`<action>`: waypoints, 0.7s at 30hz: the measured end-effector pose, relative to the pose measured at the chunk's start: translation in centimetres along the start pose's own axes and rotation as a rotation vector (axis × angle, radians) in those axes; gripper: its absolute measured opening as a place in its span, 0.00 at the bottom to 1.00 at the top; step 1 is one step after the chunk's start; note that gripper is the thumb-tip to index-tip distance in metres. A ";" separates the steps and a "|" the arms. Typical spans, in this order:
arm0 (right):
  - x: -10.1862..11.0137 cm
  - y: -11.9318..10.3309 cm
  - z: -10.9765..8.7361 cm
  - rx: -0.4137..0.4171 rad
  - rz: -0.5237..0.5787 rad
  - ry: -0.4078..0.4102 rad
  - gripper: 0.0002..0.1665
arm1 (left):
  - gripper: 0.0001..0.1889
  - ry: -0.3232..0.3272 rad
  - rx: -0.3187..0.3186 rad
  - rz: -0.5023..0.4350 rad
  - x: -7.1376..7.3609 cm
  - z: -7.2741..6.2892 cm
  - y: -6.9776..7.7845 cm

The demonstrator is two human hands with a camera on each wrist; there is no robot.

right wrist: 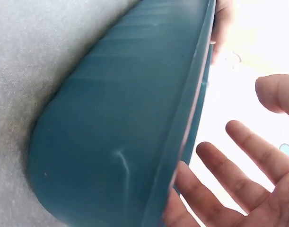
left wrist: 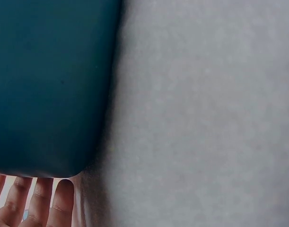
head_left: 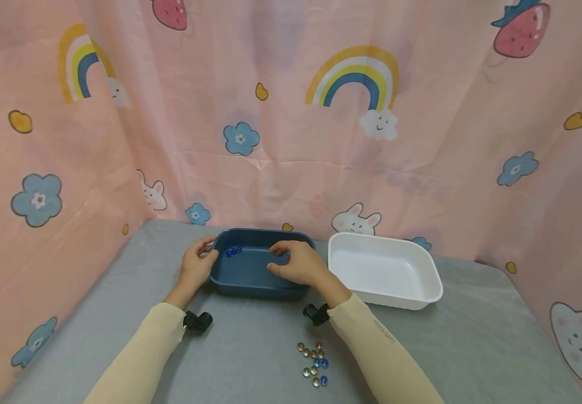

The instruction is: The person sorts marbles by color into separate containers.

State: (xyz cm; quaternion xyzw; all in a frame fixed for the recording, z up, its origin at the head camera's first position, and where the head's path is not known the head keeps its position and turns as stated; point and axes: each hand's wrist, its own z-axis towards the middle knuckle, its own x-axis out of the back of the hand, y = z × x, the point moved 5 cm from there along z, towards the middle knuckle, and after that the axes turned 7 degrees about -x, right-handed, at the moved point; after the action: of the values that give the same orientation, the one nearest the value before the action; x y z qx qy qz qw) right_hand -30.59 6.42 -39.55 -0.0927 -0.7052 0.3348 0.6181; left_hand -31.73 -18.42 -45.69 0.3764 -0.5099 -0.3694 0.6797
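Observation:
My left hand [head_left: 197, 265] is at the left end of a dark blue plastic basin [head_left: 260, 293], thumb by the rim. In the left wrist view its fingers [left wrist: 39, 201] reach up to the basin's end wall, tips partly hidden. Inside the basin, several small dark blue marbles [head_left: 233, 252] lie near the far left corner. Over the basin's right part hovers my right hand [head_left: 298, 264], fingers loosely bent and apart from the thumb, nothing between them. The right wrist view shows its spread fingers [right wrist: 236, 182] beside the rim.
A white plastic basin [head_left: 381, 266] stands right of the blue one. On the grey cloth near the front, several glass marbles [head_left: 314, 370], some blue and some clear or amber, lie beside my right forearm. A pink patterned curtain [head_left: 280, 185] hangs behind.

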 end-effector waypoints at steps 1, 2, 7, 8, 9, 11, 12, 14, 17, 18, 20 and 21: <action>0.1 -0.1 -0.2 0.002 0.000 0.003 0.19 | 0.23 -0.002 0.002 0.001 0.0 0.0 0.0; 0.2 -0.2 -0.4 0.006 0.002 0.004 0.19 | 0.23 -0.004 0.004 0.001 0.0 0.0 0.0; 0.9 -0.6 -1.8 0.021 0.018 0.008 0.18 | 0.23 -0.011 0.006 0.004 0.0 0.1 0.0; 1.0 -0.7 -2.1 0.026 0.022 0.012 0.18 | 0.23 -0.012 0.002 0.006 0.0 0.1 0.0; 1.2 -0.7 -2.4 0.031 0.024 0.016 0.18 | 0.23 -0.012 -0.003 0.007 0.0 0.1 0.1; 1.4 -0.9 -3.0 0.050 0.024 0.030 0.18 | 0.23 -0.006 -0.009 0.006 0.1 0.2 0.1; 1.6 -1.0 -3.3 0.059 0.020 0.038 0.17 | 0.23 -0.004 -0.010 0.007 0.1 0.2 0.2; 1.7 -1.0 -3.8 0.075 0.015 0.050 0.17 | 0.23 -0.001 -0.014 0.009 0.1 0.2 0.2; 1.9 -1.1 -4.5 0.079 -0.003 0.062 0.16 | 0.23 0.002 -0.010 0.008 0.2 0.2 0.1; 1.9 -1.0 -4.8 0.075 -0.007 0.065 0.16 | 0.23 0.000 -0.009 0.007 0.1 0.2 0.1; 2.0 -0.9 -5.4 0.070 -0.013 0.068 0.16 | 0.23 -0.001 -0.008 0.007 0.1 0.2 0.0; 2.1 -0.9 -5.7 0.069 -0.017 0.070 0.16 | 0.23 -0.001 -0.007 0.007 0.0 0.2 -0.1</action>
State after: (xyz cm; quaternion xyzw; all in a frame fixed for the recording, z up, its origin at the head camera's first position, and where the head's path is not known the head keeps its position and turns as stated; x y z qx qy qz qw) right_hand -25.52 8.91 -37.32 -0.0770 -0.6720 0.3502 0.6479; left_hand -31.91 -18.51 -45.70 0.3722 -0.5102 -0.3689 0.6820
